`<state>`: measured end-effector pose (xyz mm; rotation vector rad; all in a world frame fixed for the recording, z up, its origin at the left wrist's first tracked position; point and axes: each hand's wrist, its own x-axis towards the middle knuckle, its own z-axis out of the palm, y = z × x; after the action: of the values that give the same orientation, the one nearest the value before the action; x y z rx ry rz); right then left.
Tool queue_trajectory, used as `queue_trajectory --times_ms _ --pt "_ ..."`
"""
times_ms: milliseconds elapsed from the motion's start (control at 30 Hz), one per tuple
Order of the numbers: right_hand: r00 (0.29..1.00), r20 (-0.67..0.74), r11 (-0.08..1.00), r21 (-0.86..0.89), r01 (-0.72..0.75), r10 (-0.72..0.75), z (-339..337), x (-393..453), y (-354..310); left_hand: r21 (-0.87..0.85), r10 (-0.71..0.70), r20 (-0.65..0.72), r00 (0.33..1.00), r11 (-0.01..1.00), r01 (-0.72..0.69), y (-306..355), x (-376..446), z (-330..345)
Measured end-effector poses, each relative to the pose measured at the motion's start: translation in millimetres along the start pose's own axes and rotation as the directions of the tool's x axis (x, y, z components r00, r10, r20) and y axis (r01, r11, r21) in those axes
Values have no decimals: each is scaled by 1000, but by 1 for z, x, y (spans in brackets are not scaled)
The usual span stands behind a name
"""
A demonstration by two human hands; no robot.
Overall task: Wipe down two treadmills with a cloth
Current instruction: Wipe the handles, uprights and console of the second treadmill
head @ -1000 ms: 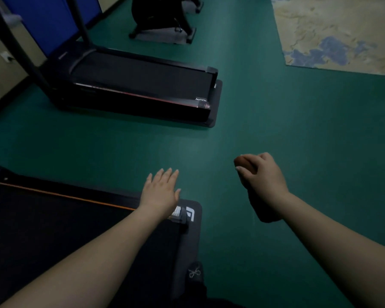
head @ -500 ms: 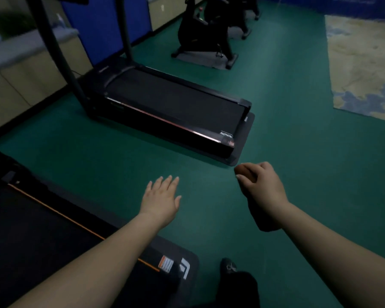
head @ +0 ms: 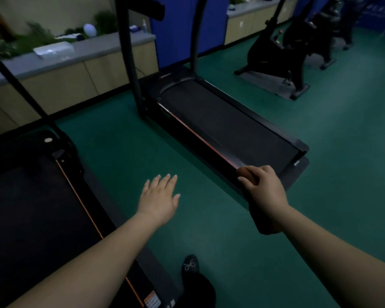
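Cloth (head: 263, 221), dark and bunched, hangs from your right hand (head: 262, 190), whose fingers are curled around it; most of it droops below the palm. That hand is held out in front of you with its knuckles up, and in this view it overlaps the rear corner of the far treadmill (head: 227, 123); whether it touches the rail you cannot tell from here. Your left hand (head: 159, 198) grips nothing: it is stretched forward, palm down, fingers straight and slightly spread, above the green floor (head: 125, 152) between the machines.

You have 2 treadmills in view. The far one lies ahead with 2 uprights rising at its front end. The near treadmill (head: 31, 218) sits at your left, its belt edged by an orange line, under your left forearm.

Beyond them stand 2 exercise bikes (head: 280, 56), near a blue panel (head: 176, 25). 1 dark shoe (head: 190, 266) shows on the floor below your arms.
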<state>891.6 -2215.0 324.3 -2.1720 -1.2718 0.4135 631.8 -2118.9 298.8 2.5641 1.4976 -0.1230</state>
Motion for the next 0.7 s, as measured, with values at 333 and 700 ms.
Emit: queue_trajectory --times_ms 333,700 --pt "996 18 996 20 87 -88 34 161 -63 -8 -101 -38 994 995 100 -65 142 -40" --pt "990 46 989 64 134 -137 80 305 -119 -50 -196 -78 977 980 193 -132 256 -75"
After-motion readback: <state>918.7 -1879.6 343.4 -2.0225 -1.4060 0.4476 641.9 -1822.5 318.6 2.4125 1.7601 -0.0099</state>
